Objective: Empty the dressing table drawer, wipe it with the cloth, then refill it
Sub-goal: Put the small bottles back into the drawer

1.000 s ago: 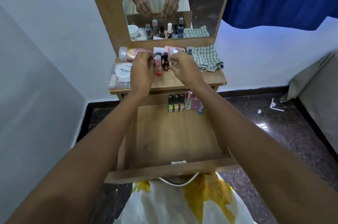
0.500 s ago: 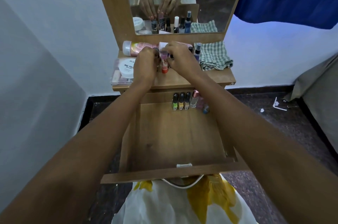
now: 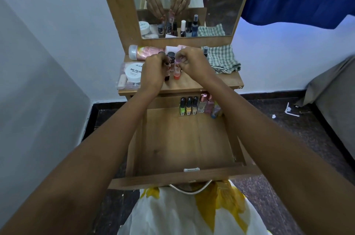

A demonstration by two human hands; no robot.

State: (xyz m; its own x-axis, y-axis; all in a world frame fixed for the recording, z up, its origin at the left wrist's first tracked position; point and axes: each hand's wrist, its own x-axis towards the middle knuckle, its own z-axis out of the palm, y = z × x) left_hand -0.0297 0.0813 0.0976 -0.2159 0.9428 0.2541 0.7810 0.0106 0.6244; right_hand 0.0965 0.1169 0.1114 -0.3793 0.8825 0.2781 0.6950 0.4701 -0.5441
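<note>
Wooden and pulled far out toward you, the drawer (image 3: 182,142) lies under your forearms. A row of small bottles (image 3: 194,107) stands against the drawer's back wall, nearer to its right corner. On the surface (image 3: 194,85) above the drawer, your left hand (image 3: 153,73) curls its fingers around a dark bottle (image 3: 167,76). Your right hand (image 3: 192,63) pinches the top of an orange bottle (image 3: 177,73) just beside it. The checked cloth (image 3: 222,60) lies crumpled above the drawer's right side, apart from both hands. Above the drawer's left side, a pink bottle (image 3: 148,52) lies flat.
</note>
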